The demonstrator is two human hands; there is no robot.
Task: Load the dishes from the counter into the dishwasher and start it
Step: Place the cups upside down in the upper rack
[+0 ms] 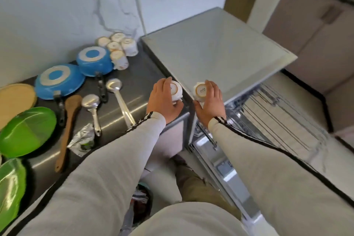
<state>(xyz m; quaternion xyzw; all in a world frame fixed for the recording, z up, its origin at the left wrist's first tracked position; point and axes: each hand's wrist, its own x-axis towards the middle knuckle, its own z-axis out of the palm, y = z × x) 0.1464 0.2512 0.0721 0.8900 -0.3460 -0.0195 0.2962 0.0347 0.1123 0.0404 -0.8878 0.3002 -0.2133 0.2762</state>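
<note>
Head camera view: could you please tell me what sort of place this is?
Most likely a home kitchen: a dark grey counter carries upturned blue frying pans and small white cups, beside an open dishwasher with its wire rack pulled out.

Both arms were stretched forward and down, roughly parallel, in light grey sleeves [115,159] with black-and-white trim along the seam and cuffs. The left hand [163,99] was back-up, fingers [166,84] curled over an upside-down white cup [176,90], thumb tucked under on the near side. The right hand [209,101] pretty much mirrored it, wrapped round a second cup [199,91] from the right, thumb low. The hands sat close together, not touching.
</note>
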